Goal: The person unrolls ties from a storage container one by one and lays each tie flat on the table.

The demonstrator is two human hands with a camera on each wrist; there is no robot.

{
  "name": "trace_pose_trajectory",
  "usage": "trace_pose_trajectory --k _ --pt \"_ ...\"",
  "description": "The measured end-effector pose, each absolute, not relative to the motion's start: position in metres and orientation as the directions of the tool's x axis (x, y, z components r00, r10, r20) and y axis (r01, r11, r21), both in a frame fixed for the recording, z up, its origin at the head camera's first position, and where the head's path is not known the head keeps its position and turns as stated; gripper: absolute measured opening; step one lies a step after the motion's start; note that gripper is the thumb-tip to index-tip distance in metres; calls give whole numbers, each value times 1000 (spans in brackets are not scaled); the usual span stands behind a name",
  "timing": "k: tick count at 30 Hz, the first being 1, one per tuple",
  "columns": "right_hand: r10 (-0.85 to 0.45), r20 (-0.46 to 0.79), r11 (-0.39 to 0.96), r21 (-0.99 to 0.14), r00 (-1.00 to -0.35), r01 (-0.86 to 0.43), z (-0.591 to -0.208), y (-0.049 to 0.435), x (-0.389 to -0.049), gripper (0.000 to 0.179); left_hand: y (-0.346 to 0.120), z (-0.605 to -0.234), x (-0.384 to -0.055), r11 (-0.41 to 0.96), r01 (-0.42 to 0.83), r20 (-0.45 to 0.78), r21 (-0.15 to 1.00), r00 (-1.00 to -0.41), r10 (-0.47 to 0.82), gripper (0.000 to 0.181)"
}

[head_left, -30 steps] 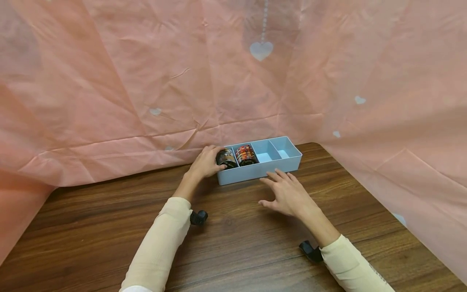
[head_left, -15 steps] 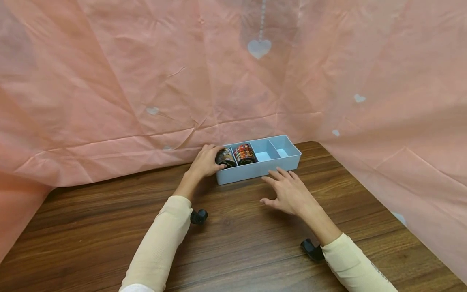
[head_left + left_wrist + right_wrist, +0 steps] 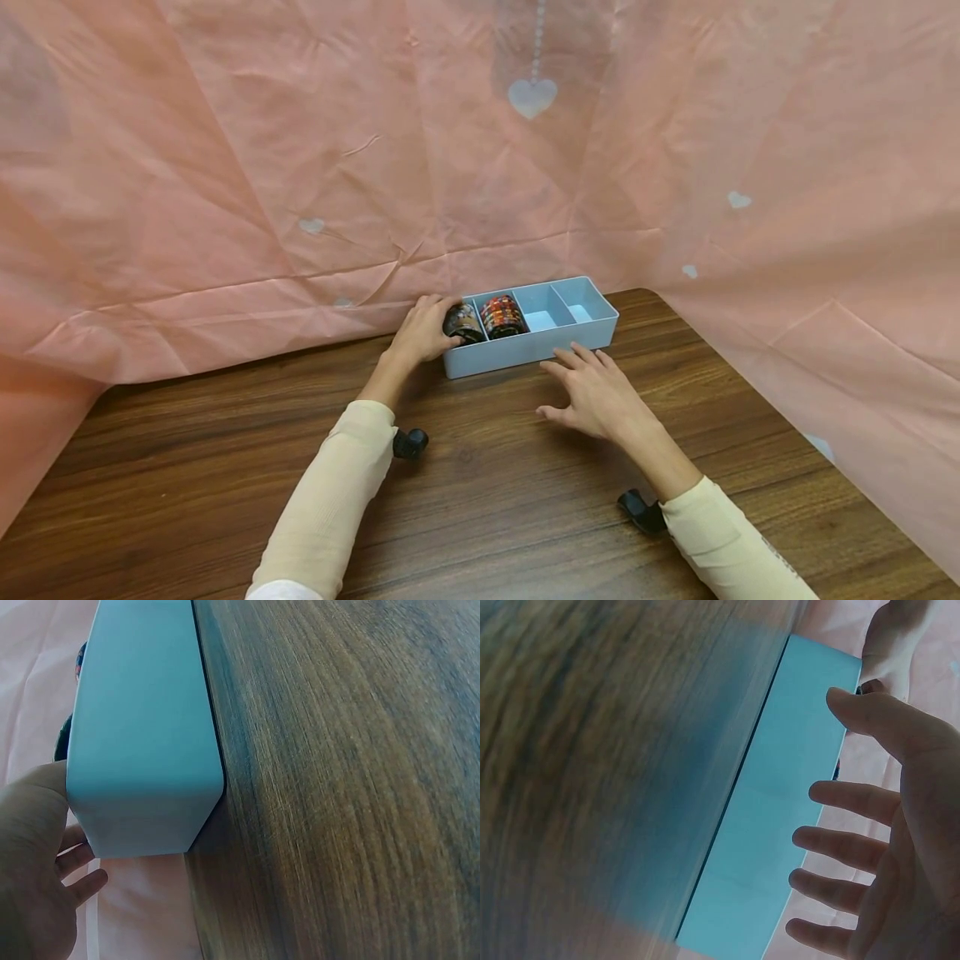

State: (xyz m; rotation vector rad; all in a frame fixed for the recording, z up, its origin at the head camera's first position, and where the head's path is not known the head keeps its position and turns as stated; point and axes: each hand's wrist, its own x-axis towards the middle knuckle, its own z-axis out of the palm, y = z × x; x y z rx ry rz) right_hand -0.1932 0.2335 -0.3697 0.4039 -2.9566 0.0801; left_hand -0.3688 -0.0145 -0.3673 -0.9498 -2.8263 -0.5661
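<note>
A long pale blue box (image 3: 525, 346) with several compartments stands at the back of the table. Its leftmost compartment holds a dark, patterned round stack (image 3: 467, 323); the adjoining one holds a red and orange patterned stack (image 3: 503, 316). My left hand (image 3: 422, 329) is at the box's left end, its thumb and forefinger curled about the dark stack. In the left wrist view its other fingers (image 3: 75, 859) lie outside the box's end wall; the thumb tip is hidden. My right hand (image 3: 596, 396), fingers spread and holding nothing, hovers by the box's front wall.
The brown wooden table (image 3: 480, 500) reaches toward me. A pink cloth (image 3: 360, 167) with pale hearts hangs right behind the box and along the sides. Two further box compartments, on the right, show bare bottoms (image 3: 542, 320).
Both hands keep nearly the same pose. The view has shifted very slightly, and the box and its stacks stay in place on the table.
</note>
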Motion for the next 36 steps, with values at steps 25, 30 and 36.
trace_pose_trajectory --k 25,30,36 --pt "-256 153 963 -46 -954 -266 -371 238 -195 68 -12 -368 -369 712 597 261 368 -802 538 71" --pt "-261 154 961 -51 -953 -271 -372 238 -195 67 -12 -369 -370 711 594 262 377 -804 533 71" --pt "-262 159 960 -59 -952 -274 -371 237 -196 67 -12 -367 -371 687 601 278 408 -799 534 73"
